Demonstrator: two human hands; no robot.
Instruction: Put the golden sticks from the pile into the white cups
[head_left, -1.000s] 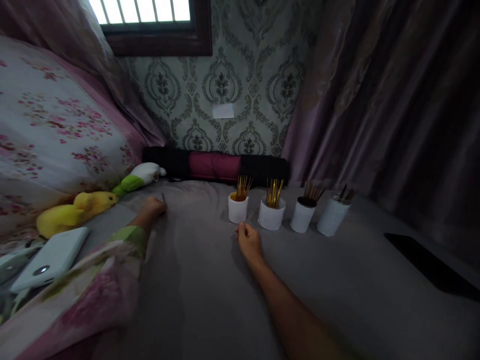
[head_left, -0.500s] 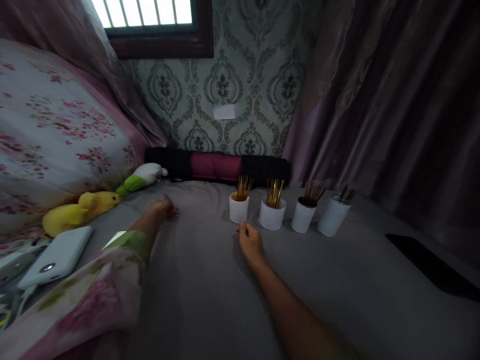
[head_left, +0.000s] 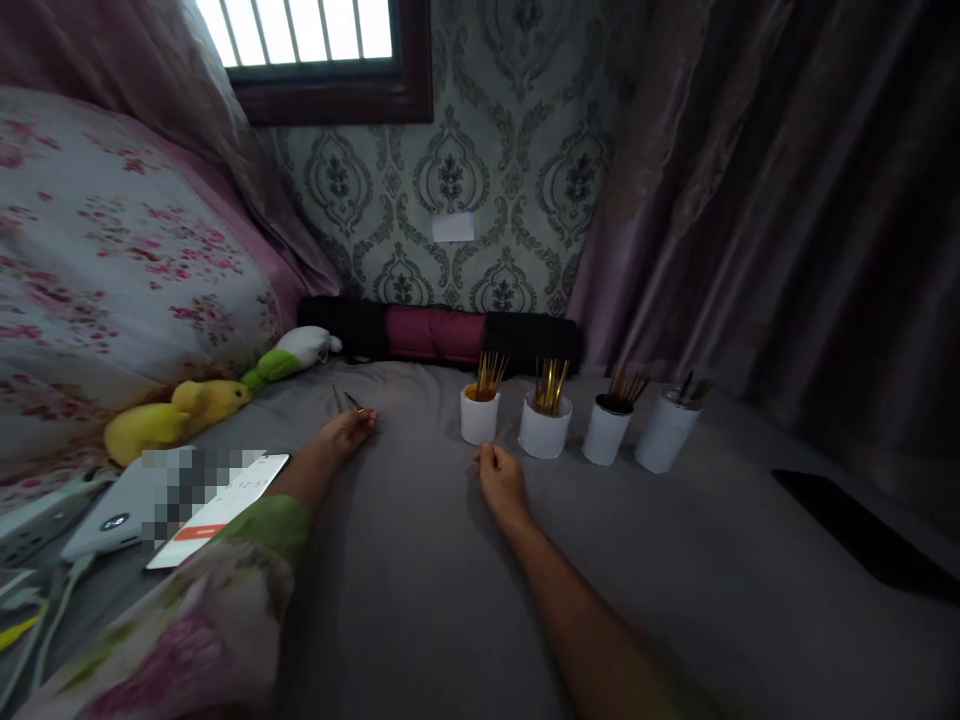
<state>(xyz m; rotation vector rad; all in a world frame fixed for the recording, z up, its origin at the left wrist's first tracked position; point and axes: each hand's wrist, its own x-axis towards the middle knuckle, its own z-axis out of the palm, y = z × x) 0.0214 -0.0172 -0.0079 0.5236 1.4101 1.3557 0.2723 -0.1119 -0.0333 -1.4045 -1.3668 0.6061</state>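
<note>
head view: two bare hands were over a grey sheet (head_left: 420, 580). the left hand (head_left: 346, 434) was at left of centre, beyond the lit phone (head_left: 225, 512), its fingers partly curled and drawn together about a thin two-pronged tool (head_left: 354, 402). the prongs stood apart and pointed away from the person; the tool was too small and dim to identify. the right hand (head_left: 500, 478) was nearer the middle, fingers folded in and thumb pressed against them. whether anything was pinched there could not be told. its fingertips lay just in front of the first white container (head_left: 478, 422); contact could not be confirmed.

the containers stood upright in a row running rightward. contents noted: brownish-gold sticks (head_left: 491, 374) in the first; shiny gold strips (head_left: 552, 385) in the second white container (head_left: 544, 437); brown sticks (head_left: 627, 386) in the third white container (head_left: 604, 440); darker pieces, not clearly resolved, in the tall fourth container (head_left: 663, 440). a flat black object (head_left: 847, 520) lay well to the right. a yellow plush toy (head_left: 176, 415) lay at left, beyond the phone.
</note>
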